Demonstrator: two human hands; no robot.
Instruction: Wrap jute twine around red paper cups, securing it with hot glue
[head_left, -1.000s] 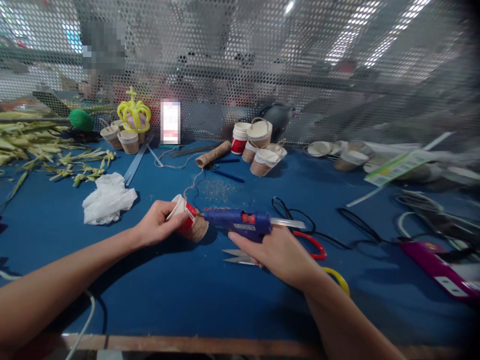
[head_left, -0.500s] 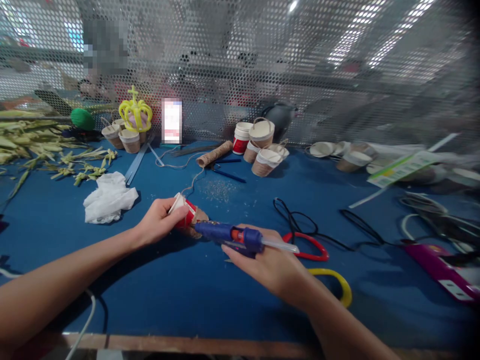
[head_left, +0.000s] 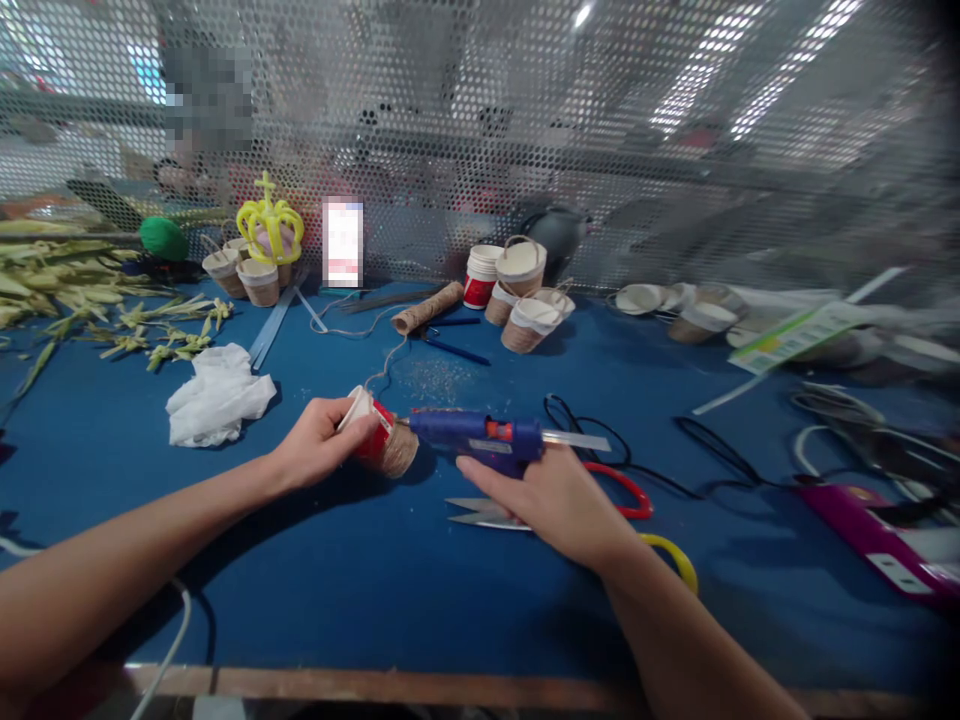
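A red and white paper cup, its lower part wrapped in brown twine, lies tilted in my left hand, with the thumb along its side. My right hand is closed round a blue glue gun with a clear glue stick in its back. The gun's nozzle points left, right by the twine at the cup's side; whether they touch I cannot tell. Twine runs from the cup to a brown twine roll. Scissors with red and yellow handles lie partly under my right hand.
Twine-wrapped cups stand behind the roll, beside stacked red and white cups. A white cloth and dried husks lie left. Black cable and a purple power strip lie right. A perforated metal screen closes the back.
My right hand has moved the glue gun slightly right and up, uncovering more of the twine wrap and the scissor blades. My left hand has kept its hold on the cup.
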